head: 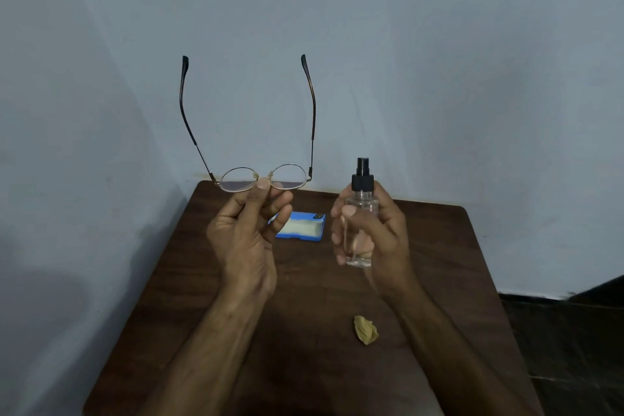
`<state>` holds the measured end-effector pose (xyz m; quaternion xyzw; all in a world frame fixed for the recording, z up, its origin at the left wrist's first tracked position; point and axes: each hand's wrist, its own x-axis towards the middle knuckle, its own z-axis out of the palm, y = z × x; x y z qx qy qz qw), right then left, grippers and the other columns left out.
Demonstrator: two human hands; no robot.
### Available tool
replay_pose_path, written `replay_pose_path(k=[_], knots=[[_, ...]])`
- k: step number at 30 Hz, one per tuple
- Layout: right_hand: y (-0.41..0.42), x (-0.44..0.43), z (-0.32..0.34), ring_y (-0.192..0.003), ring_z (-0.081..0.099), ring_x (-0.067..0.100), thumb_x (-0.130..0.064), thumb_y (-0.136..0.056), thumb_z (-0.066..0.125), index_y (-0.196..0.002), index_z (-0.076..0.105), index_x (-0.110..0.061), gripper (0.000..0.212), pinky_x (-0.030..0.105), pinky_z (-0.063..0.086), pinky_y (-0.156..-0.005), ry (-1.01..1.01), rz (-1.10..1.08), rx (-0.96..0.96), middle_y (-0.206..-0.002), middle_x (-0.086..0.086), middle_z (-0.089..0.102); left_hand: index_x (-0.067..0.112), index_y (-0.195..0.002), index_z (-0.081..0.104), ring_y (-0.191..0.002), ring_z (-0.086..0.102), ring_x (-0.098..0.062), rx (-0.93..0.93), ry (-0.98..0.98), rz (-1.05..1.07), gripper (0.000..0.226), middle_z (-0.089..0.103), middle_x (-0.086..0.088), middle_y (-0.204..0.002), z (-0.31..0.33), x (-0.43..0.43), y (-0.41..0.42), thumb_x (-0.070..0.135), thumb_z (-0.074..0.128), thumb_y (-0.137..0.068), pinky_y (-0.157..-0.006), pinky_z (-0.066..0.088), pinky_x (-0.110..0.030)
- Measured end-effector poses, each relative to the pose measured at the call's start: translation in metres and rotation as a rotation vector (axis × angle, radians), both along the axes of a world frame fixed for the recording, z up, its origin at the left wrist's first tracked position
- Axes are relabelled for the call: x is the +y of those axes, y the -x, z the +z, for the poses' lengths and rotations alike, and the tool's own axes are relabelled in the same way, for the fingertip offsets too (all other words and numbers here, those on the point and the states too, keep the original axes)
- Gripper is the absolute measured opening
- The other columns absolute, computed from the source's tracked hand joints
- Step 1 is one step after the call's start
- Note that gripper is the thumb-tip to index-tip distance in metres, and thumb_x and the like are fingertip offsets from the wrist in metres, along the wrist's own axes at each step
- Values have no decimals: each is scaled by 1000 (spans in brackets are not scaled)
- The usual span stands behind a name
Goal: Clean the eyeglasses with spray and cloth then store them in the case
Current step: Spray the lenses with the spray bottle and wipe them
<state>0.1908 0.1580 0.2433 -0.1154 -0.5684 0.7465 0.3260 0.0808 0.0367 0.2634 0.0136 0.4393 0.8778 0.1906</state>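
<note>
Evidently to leave both lenses bare for spraying, the left hand (246, 230) pinches the glasses (238, 178) by the bridge above the table (439, 246), while the right hand (381, 240) wraps the upright spray bottle (362, 194) beside them, with the cloth (365, 330) and case (300, 228) lying below.

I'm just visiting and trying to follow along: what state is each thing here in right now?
Eyeglasses: arms unfolded, held up above the table, pinched at the bridge by the left hand.
Spray bottle: upright, nozzle uncapped, gripped by the right hand.
Case: open, lying on the table, pale lining showing.
Cloth: crumpled on the table, untouched.
</note>
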Motion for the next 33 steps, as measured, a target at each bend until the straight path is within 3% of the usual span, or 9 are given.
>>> replay_pose_path(k=[3, 7, 11, 16, 20, 24, 27, 31, 33], knots=[[4, 2, 4, -49, 50, 23, -18, -83, 63, -113, 60, 3, 37, 26, 46, -43, 222, 208, 76, -78, 19, 51, 7, -95, 75, -77, 78, -17, 23, 11, 21, 7, 78, -7, -87, 2, -1, 0, 11, 69, -97, -66, 62, -24], [4, 2, 6, -46, 55, 17, -34, -81, 71, -134, 52, 11, 73, 25, 51, -42, 338, 484, 170, -77, 16, 54, 9, -92, 75, -76, 78, -18, 33, 19, 38, 8, 77, -7, -87, 3, -2, 1, 10, 69, -97, -65, 62, -24], [6, 0, 12, -44, 59, 19, -35, -90, 65, -150, 39, 4, 76, 27, 54, -40, 446, 597, 220, -83, 20, 55, 9, -94, 76, -77, 79, -18, 38, 27, 49, 8, 78, -6, -87, 4, -4, 4, 11, 69, -98, -65, 62, -24], [15, -4, 21, -46, 56, 27, -31, -101, 52, -131, 50, -14, 35, 31, 51, -45, 156, 194, -1, -77, 15, 53, 10, -91, 76, -77, 78, -18, 48, 32, 66, 10, 78, -5, -86, 6, -5, 6, 12, 69, -98, -66, 62, -25], [17, -1, 20, -59, 57, 27, -25, -102, 49, -138, 54, -14, 39, 32, 51, -48, 122, 156, -8, -80, 17, 56, 12, -89, 76, -77, 78, -18, 46, 29, 83, 12, 78, -7, -87, 7, -5, 8, 12, 69, -98, -66, 63, -25], [15, -3, 17, -62, 58, 31, -21, -109, 49, -152, 46, -34, 45, 43, 54, -53, -113, 112, -82, -85, 29, 54, 10, -90, 76, -77, 79, -19, 46, 30, 103, 10, 77, -7, -86, 7, -3, 10, 12, 69, -97, -66, 63, -26], [19, -7, 13, -66, 60, 27, -19, -109, 48, -152, 44, -37, 46, 41, 57, -59, -290, -17, -124, -85, 19, 58, 8, -92, 76, -76, 79, -20, 48, 34, 116, 8, 77, -8, -87, 6, -2, 12, 12, 70, -97, -65, 63, -26], [24, -5, 8, -57, 58, 30, -23, -109, 50, -145, 49, -32, 37, 39, 56, -52, -467, -159, -175, -75, 11, 57, 8, -93, 76, -77, 79, -21, 37, 37, 116, 8, 78, -9, -86, 4, -1, 13, 11, 70, -97, -65, 63, -26], [25, -5, 5, -54, 59, 19, -23, -109, 50, -143, 50, -26, 34, 32, 55, -52, -554, -188, -205, -72, 2, 58, 8, -94, 76, -78, 79, -21, 38, 43, 113, 8, 78, -8, -87, 3, -2, 14, 11, 70, -97, -65, 63, -26]])
